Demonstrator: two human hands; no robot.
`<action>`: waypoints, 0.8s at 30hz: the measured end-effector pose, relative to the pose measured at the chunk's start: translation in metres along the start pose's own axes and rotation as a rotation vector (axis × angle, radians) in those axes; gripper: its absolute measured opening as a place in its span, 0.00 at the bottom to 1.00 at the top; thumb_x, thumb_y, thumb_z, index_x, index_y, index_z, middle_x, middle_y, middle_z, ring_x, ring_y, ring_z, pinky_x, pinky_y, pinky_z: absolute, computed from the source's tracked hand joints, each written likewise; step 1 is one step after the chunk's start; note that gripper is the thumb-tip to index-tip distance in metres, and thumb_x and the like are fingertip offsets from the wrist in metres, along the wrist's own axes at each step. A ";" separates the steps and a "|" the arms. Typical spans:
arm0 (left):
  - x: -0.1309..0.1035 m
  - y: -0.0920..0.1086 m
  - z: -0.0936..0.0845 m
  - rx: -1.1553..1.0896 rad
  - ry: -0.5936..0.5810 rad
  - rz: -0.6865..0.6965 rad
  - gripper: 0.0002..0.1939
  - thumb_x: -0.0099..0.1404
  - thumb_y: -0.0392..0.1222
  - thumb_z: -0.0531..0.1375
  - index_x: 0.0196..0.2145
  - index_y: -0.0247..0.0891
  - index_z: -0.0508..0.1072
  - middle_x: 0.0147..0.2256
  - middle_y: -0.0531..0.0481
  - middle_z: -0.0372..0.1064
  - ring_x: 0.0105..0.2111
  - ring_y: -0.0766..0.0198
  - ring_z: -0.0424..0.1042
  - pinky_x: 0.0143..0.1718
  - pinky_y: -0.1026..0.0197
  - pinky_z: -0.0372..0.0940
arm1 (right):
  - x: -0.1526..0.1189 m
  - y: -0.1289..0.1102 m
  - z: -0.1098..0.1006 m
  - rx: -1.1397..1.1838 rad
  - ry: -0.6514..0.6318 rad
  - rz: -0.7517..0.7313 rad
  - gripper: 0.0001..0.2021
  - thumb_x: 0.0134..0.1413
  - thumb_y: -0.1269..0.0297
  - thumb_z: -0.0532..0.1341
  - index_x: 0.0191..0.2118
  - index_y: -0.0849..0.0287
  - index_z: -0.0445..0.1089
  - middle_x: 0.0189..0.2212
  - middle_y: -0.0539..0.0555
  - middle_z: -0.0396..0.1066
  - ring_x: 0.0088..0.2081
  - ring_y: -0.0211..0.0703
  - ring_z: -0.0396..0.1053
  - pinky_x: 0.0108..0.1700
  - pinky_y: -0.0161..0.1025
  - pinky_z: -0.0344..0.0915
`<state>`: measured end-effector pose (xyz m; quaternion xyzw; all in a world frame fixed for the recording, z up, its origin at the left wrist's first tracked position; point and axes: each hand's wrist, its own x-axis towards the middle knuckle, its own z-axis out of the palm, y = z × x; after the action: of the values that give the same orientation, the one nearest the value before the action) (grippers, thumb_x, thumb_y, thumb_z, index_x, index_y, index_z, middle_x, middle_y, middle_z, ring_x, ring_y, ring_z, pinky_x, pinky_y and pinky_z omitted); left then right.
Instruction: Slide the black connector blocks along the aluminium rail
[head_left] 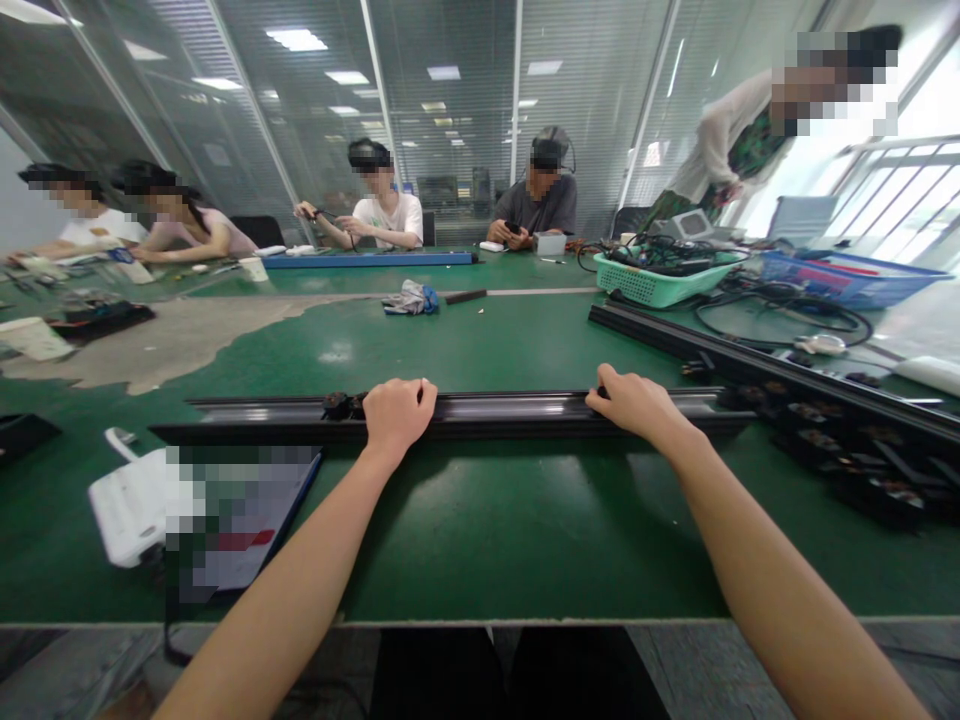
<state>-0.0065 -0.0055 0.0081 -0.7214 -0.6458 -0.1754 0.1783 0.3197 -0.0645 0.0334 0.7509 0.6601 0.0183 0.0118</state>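
Observation:
A long black metal rail (510, 408) with a shiny inner channel lies crosswise on the green table. My left hand (397, 415) is closed at the rail, left of its middle, beside a small black part (343, 405) in the channel. What its curled fingers hold is hidden. Toward the rail's right end, my right hand (634, 402) has its thumb and fingers pinched together over the channel, with a small dark piece partly showing at the fingertips, too small to name.
More black rails and parts (825, 400) lie at the right, near a green basket (641, 283) and a blue basket (847, 285). A white device (135, 505) and a folder (292, 510) sit front left. A crumpled cloth (411, 298) is further back. Several people are around the table.

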 end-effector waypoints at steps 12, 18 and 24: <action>0.000 -0.001 -0.001 -0.007 -0.027 -0.003 0.30 0.70 0.49 0.41 0.35 0.36 0.81 0.34 0.38 0.75 0.34 0.52 0.73 0.33 0.57 0.59 | -0.001 0.003 -0.002 0.002 -0.031 0.082 0.17 0.64 0.53 0.48 0.48 0.60 0.62 0.40 0.65 0.74 0.42 0.58 0.73 0.37 0.42 0.60; 0.000 -0.001 0.000 0.002 -0.022 -0.004 0.30 0.70 0.50 0.40 0.35 0.35 0.80 0.34 0.38 0.75 0.34 0.52 0.73 0.33 0.57 0.59 | -0.001 0.002 0.000 -0.013 -0.021 0.068 0.17 0.65 0.55 0.47 0.49 0.62 0.62 0.39 0.66 0.75 0.41 0.57 0.74 0.38 0.43 0.61; 0.000 0.000 -0.001 0.002 -0.017 -0.001 0.30 0.70 0.49 0.41 0.36 0.35 0.80 0.34 0.38 0.75 0.34 0.52 0.73 0.33 0.57 0.59 | -0.001 -0.001 0.001 -0.067 -0.002 0.054 0.17 0.65 0.58 0.46 0.50 0.64 0.61 0.38 0.66 0.75 0.41 0.56 0.74 0.38 0.42 0.61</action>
<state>-0.0070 -0.0059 0.0087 -0.7223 -0.6480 -0.1685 0.1734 0.3187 -0.0659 0.0327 0.7677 0.6385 0.0399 0.0373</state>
